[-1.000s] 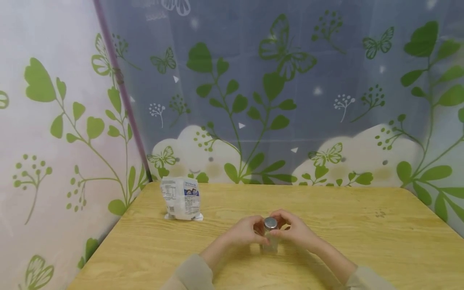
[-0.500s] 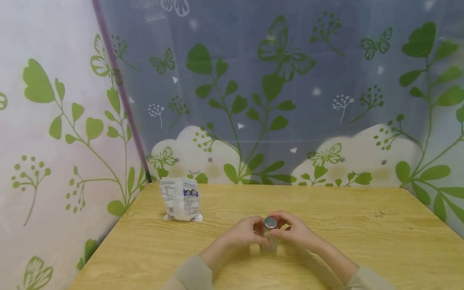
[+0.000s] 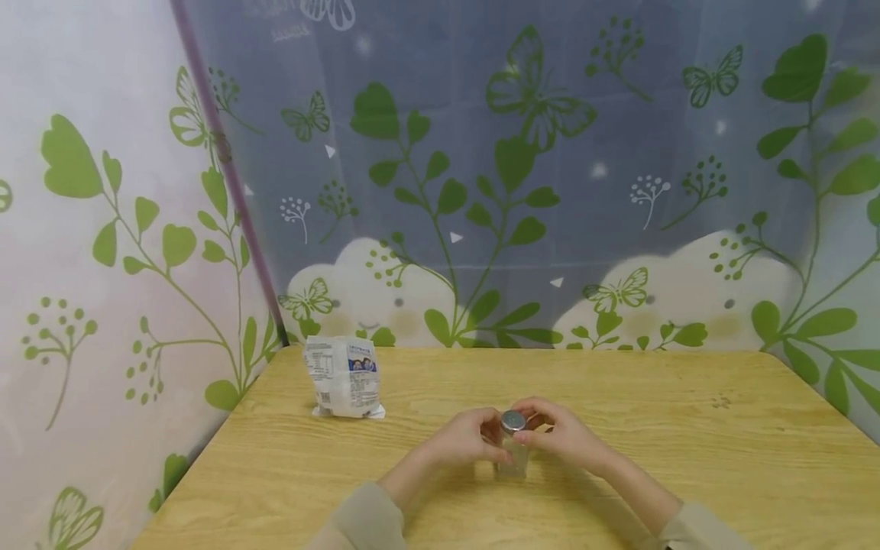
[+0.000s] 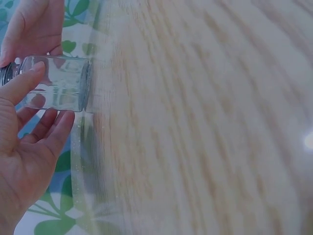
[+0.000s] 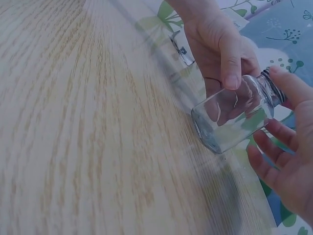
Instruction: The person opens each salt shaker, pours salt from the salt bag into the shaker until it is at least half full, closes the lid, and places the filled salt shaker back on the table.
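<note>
A small clear glass jar (image 3: pixel 512 463) with a silver metal lid (image 3: pixel 512 422) stands upright on the wooden table, between both hands. My left hand (image 3: pixel 462 438) grips the jar's body from the left, its thumb lying across the near side of the glass (image 4: pixel 66 81). From the right, my right hand (image 3: pixel 569 440) pinches the lid with thumb and fingertips. In the right wrist view the right thumb sits at the ridged metal lid (image 5: pixel 273 88), while the other fingers spread beside the shoulder of the jar. The glass is see-through, with no filling visible.
A white plastic packet (image 3: pixel 346 378) with blue print and small text stands at the table's back left. The wooden table (image 3: pixel 653 412) reaches back to a patterned fabric wall (image 3: pixel 440 191) with leaves and butterflies. A second fabric wall (image 3: pixel 137 305) rises along the left side.
</note>
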Available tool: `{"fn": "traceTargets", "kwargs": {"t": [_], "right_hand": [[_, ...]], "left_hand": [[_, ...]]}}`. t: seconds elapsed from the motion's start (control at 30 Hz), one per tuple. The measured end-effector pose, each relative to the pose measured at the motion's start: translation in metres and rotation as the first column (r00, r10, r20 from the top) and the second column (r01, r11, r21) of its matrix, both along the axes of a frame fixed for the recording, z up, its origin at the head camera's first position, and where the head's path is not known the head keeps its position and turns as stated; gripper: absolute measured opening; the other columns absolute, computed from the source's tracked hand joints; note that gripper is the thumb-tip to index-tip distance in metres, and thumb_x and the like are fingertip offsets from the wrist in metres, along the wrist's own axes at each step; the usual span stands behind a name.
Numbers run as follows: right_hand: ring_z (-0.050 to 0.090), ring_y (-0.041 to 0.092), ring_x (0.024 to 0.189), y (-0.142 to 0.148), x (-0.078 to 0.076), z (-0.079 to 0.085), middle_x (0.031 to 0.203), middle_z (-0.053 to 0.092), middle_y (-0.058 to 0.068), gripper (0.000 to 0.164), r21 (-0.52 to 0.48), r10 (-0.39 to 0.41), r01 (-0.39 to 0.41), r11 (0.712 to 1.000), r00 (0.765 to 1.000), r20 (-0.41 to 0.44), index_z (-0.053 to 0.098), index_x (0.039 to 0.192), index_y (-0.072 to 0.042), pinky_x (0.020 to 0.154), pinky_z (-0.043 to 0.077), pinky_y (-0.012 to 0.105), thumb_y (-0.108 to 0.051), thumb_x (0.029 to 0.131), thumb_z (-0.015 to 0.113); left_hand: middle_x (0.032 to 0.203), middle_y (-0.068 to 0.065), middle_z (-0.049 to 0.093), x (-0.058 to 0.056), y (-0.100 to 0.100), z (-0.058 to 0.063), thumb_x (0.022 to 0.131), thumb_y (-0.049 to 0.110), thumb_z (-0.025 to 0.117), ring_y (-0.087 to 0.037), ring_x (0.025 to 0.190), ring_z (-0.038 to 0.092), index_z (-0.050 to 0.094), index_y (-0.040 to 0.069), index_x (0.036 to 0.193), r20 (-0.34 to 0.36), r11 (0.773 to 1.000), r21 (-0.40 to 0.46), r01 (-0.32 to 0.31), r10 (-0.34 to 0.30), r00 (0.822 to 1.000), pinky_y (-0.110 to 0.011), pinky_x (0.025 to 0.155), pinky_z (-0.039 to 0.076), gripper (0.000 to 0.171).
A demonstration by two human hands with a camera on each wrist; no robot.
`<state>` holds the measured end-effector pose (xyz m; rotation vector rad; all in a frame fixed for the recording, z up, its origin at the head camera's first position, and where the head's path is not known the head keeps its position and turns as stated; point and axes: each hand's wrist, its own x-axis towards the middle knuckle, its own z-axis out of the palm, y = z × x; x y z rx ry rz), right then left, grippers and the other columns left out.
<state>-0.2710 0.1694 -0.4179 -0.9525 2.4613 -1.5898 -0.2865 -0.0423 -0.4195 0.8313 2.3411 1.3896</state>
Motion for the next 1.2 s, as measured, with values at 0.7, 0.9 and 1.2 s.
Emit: {"fn": "traceTargets", "kwargs": {"t": [0.7,0.9,1.2], "right_hand": [[0.053,0.020,0.095,-0.0055,-0.0008,-0.0039,0.104,0.058,0.008,0.034,-0.036,0.030,-0.031,0.999,0.999,-0.033,0.056,0.117,-0.004,0.074,0.048,0.032,-0.014,0.086,0.066],[0.052,0.020,0.098,-0.0037,-0.0018,-0.0017,0.110,0.056,0.011,0.044,-0.017,0.026,-0.027,0.999,0.999,-0.023,0.051,0.125,0.000,0.076,0.047,0.032,-0.015,0.087,0.066],[0.053,0.021,0.093,-0.0059,-0.0024,-0.0002,0.100,0.057,0.009,0.032,-0.042,0.010,-0.011,0.999,1.000,-0.014,0.053,0.111,-0.004,0.075,0.047,0.034,-0.014,0.085,0.068]], "left_hand": [[0.088,0.005,0.058,0.0014,0.0007,-0.0035,0.073,0.014,0.079,-0.009,0.084,0.056,0.060,0.012,0.097,-0.029,1.000,-0.025,-0.006,0.005,1.000,-0.025,0.076,0.046,0.030],[0.086,0.004,0.058,0.0003,0.0016,-0.0020,0.072,0.013,0.079,-0.009,0.083,0.056,0.060,0.012,0.096,-0.038,1.000,-0.026,-0.012,0.011,0.999,-0.024,0.075,0.046,0.030],[0.086,0.003,0.058,-0.0004,0.0020,0.0000,0.073,0.011,0.078,-0.010,0.085,0.058,0.060,0.010,0.097,-0.011,1.000,-0.015,-0.012,0.012,1.000,-0.024,0.076,0.047,0.030]]}}
